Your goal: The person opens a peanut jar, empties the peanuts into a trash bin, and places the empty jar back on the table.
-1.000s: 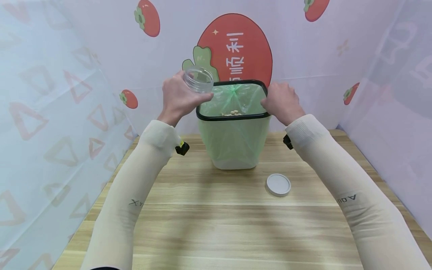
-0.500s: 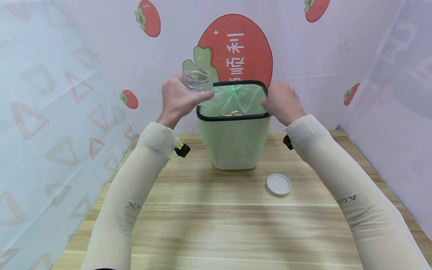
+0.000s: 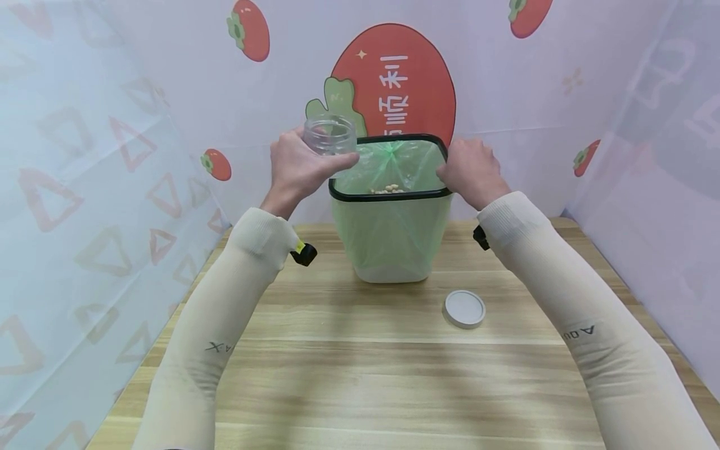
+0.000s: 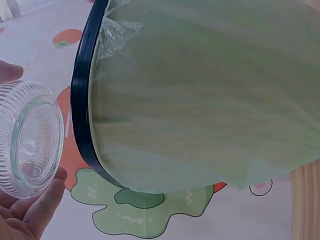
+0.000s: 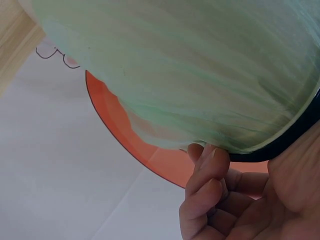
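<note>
My left hand (image 3: 300, 164) holds a clear jar (image 3: 332, 134) beside the left rim of a trash bin (image 3: 388, 244), its open mouth facing up. Seen from the left wrist, the jar's ribbed base (image 4: 37, 140) is see-through, with thumb and fingers on either side. My right hand (image 3: 471, 172) grips the bin's right rim, fingers curled under the black band and against the green liner (image 5: 165, 75) in the right wrist view. Inside the bin lie several pale, peanut-like pieces (image 3: 389, 189); the front rim partly hides them.
A round white lid (image 3: 464, 309) lies on the wooden table (image 3: 360, 375), in front of the bin and to its right. Printed cloth walls (image 3: 270, 100) enclose the table at the back and both sides.
The jar has tipped back from a slight tilt toward the bin to nearly upright in my left hand. My right hand stays on the rim.
</note>
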`<state>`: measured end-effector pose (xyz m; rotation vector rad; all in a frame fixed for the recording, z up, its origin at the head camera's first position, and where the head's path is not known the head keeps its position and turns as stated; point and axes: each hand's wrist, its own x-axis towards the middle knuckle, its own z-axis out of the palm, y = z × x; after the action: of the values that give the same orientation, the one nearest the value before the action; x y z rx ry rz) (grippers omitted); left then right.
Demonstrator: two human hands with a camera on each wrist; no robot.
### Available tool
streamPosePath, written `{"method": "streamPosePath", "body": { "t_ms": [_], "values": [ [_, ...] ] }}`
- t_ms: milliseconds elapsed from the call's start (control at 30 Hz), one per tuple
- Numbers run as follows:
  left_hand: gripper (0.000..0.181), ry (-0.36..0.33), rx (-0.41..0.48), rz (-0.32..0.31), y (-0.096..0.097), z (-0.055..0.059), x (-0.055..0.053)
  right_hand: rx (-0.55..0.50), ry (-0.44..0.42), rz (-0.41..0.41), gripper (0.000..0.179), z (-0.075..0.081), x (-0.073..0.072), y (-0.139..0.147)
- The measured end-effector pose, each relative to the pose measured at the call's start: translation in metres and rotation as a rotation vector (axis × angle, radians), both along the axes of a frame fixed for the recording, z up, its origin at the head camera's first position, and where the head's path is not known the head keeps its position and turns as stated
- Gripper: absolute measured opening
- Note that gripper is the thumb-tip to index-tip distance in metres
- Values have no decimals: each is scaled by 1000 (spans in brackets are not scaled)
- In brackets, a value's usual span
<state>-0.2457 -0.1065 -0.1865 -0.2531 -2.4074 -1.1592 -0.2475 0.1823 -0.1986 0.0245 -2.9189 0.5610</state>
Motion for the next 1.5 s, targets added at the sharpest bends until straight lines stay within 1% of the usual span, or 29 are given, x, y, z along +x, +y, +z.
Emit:
{"method": "streamPosePath", "body": {
  "t_ms": [267,633,833,1033,1100,1333,1500],
  "values": [
    [60,17,43,-39,0,-4,4,6,5,4,15,0,1,1],
    [64,0,98,-79,-2,-6,11,0,9,11,16,0,0,1],
    [62,2,129,-97,-5,-8,16,6,7,9,15,0,-1,1],
    [59,11,158,-101,-10,-10,23,1,6,6,15,0,0,1],
    [58,17,165,-110,-11,-10,26,6,7,3,15,0,0,1],
    [56,-1,178,-150,-16,-14,38,4,4,2,15,1,1,0],
    [55,15,168,-173,-18,-15,45,7,2,-6,16,0,1,0]
  ]
}}
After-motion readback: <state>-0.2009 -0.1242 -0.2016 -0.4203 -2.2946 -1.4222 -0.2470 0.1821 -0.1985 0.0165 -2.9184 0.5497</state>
